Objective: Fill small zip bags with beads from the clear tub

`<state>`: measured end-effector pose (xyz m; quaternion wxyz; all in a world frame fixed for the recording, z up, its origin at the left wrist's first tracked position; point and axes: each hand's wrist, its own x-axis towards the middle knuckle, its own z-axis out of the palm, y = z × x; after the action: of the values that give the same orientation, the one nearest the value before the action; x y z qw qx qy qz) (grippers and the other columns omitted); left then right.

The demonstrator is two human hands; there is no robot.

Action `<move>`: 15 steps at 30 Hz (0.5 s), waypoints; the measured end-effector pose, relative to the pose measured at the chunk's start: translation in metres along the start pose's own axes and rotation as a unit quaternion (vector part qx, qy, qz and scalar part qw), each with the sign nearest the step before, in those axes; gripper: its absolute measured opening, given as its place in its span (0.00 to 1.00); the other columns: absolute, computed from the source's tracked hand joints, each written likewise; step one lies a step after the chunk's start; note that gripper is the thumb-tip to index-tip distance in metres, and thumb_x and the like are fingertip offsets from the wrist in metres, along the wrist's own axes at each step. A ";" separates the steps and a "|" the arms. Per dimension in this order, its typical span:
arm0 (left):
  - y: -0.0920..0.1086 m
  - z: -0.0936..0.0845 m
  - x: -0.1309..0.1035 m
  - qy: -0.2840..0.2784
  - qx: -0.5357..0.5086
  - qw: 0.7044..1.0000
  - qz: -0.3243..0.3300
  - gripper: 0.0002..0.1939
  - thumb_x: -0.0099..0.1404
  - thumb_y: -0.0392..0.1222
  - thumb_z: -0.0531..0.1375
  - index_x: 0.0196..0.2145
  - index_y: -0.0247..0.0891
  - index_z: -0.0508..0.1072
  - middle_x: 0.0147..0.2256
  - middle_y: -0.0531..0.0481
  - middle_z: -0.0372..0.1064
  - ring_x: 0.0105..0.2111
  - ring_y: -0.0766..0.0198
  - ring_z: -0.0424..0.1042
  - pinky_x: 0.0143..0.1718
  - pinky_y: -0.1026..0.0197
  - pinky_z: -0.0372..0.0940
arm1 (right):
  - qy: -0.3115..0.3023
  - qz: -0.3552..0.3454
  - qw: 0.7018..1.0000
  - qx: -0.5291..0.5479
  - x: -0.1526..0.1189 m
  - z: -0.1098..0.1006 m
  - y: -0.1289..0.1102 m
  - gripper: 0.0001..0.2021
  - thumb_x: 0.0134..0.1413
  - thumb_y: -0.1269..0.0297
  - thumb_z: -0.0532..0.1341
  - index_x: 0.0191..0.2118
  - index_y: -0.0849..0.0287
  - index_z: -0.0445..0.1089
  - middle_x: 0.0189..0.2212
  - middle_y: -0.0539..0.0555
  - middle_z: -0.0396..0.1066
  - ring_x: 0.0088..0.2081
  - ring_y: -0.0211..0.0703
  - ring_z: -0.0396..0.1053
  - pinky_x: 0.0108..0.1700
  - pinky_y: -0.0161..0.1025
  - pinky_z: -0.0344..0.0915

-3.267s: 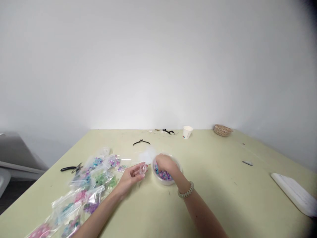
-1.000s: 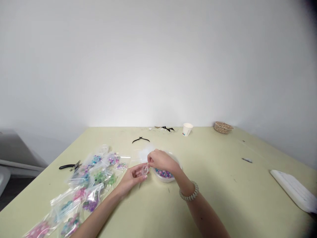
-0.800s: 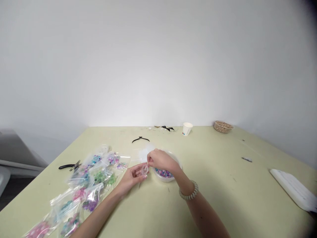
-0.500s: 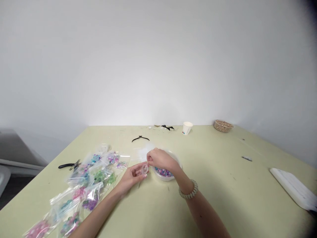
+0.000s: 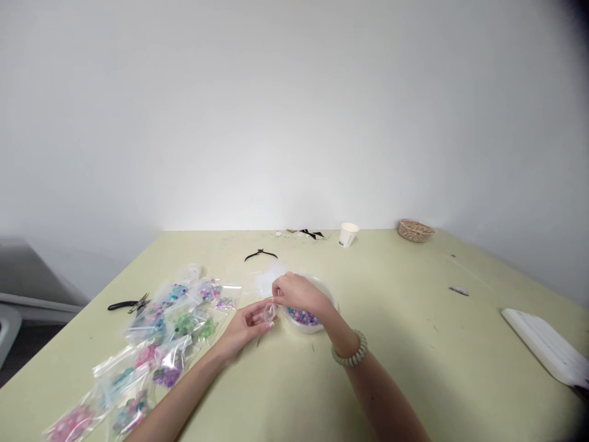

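My left hand (image 5: 248,325) is curled around a small clear loop (image 5: 269,312) that looks like a coil of transparent cord or film; its exact kind is hard to make out. Meeting it from the right, my right hand (image 5: 297,291) pinches at the top of this piece, fingers bent down, with a beaded bracelet on the wrist. Partly under the right hand stands a round white bowl (image 5: 335,307) holding many small purple, pink and blue beads (image 5: 302,317). What lies between the right fingertips is too small to see.
Several clear zip bags of coloured beads (image 5: 184,325) cover the table's left side, with black-handled pliers (image 5: 124,305) beside them. Farther back are a second pair of pliers (image 5: 261,252), a paper cup (image 5: 348,234) and a tub of brown bits (image 5: 415,230). A white slab-like object (image 5: 545,344) lies right.
Both hands stay almost where they were, close together at the clear loop. The whole view has shifted very slightly.
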<state>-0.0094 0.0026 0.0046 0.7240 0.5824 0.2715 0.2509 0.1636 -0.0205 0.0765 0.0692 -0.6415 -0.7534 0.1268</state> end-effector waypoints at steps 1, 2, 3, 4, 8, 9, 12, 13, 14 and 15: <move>0.000 0.000 0.000 0.002 -0.002 1.000 -0.003 0.32 0.48 0.47 0.69 0.50 0.37 0.70 0.47 0.42 0.72 0.51 0.50 0.66 0.53 0.53 0.58 | 0.000 -0.001 1.000 -0.001 0.000 0.001 0.000 0.07 0.52 0.66 0.59 0.32 0.60 0.73 0.32 0.55 0.73 0.37 0.42 0.68 0.33 0.33 0.55; 0.000 0.000 0.000 0.003 -0.003 1.000 -0.005 0.32 0.47 0.47 0.69 0.50 0.37 0.70 0.47 0.42 0.72 0.51 0.50 0.66 0.53 0.53 0.57 | 0.001 -0.002 1.000 -0.002 0.000 0.001 0.001 0.06 0.53 0.66 0.59 0.32 0.60 0.73 0.32 0.55 0.73 0.37 0.43 0.68 0.33 0.33 0.55; 0.000 0.000 0.000 0.003 -0.005 1.000 -0.007 0.32 0.47 0.47 0.70 0.50 0.37 0.71 0.47 0.42 0.72 0.51 0.50 0.66 0.53 0.53 0.57 | 0.000 -0.003 1.000 -0.003 0.001 0.002 0.001 0.06 0.52 0.66 0.59 0.32 0.60 0.73 0.32 0.54 0.73 0.37 0.43 0.68 0.33 0.33 0.55; 0.000 0.000 0.000 0.003 -0.006 1.000 -0.007 0.32 0.47 0.47 0.70 0.50 0.37 0.70 0.47 0.42 0.72 0.51 0.49 0.66 0.53 0.52 0.57 | 0.001 -0.005 1.000 -0.005 0.001 0.002 0.002 0.06 0.52 0.66 0.59 0.32 0.60 0.73 0.32 0.54 0.73 0.37 0.43 0.68 0.32 0.33 0.55; 0.001 0.001 0.000 0.009 -0.006 1.000 -0.005 0.33 0.46 0.47 0.70 0.50 0.37 0.71 0.47 0.42 0.72 0.51 0.49 0.66 0.53 0.52 0.57 | 0.006 -0.006 1.000 -0.007 0.001 0.003 0.002 0.06 0.52 0.66 0.59 0.32 0.60 0.74 0.32 0.54 0.73 0.37 0.43 0.68 0.32 0.33 0.55; 0.001 0.001 0.000 0.010 -0.005 1.000 -0.005 0.32 0.46 0.47 0.70 0.50 0.37 0.71 0.47 0.42 0.72 0.51 0.49 0.66 0.53 0.52 0.57 | 0.004 -0.005 1.000 -0.009 0.001 0.003 0.002 0.06 0.52 0.66 0.59 0.32 0.60 0.74 0.32 0.55 0.73 0.37 0.43 0.68 0.32 0.33 0.55; 0.001 0.002 0.000 0.011 -0.005 1.000 -0.005 0.32 0.46 0.47 0.70 0.50 0.37 0.71 0.47 0.42 0.72 0.51 0.49 0.67 0.53 0.52 0.58 | 0.000 -0.008 1.000 -0.012 0.001 0.002 0.001 0.07 0.53 0.65 0.59 0.33 0.60 0.74 0.33 0.55 0.73 0.37 0.43 0.69 0.32 0.33 0.55; 0.001 0.001 0.000 0.010 -0.006 1.000 -0.006 0.32 0.46 0.47 0.70 0.50 0.37 0.71 0.47 0.42 0.72 0.51 0.49 0.67 0.53 0.52 0.58 | -0.001 -0.008 1.000 -0.013 0.001 0.002 0.001 0.07 0.53 0.66 0.59 0.33 0.60 0.74 0.33 0.55 0.74 0.37 0.43 0.69 0.32 0.33 0.55; 0.000 0.001 0.000 0.010 -0.005 1.000 -0.007 0.32 0.47 0.47 0.70 0.50 0.37 0.71 0.47 0.42 0.72 0.51 0.50 0.66 0.53 0.52 0.58 | -0.002 -0.008 1.000 -0.013 0.001 0.002 0.001 0.07 0.53 0.66 0.59 0.33 0.60 0.74 0.33 0.55 0.74 0.37 0.43 0.69 0.32 0.33 0.55; 0.000 0.001 0.000 0.011 -0.004 1.000 -0.008 0.32 0.47 0.47 0.70 0.50 0.37 0.71 0.47 0.42 0.72 0.51 0.50 0.67 0.53 0.52 0.58 | -0.003 -0.007 1.000 -0.014 0.001 0.002 0.001 0.07 0.53 0.67 0.59 0.33 0.60 0.74 0.33 0.55 0.74 0.36 0.43 0.69 0.32 0.33 0.55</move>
<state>-0.0087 0.0018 0.0048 0.7255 0.5744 0.2827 0.2525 0.1636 -0.0197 0.0743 0.0585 -0.6369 -0.7596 0.1179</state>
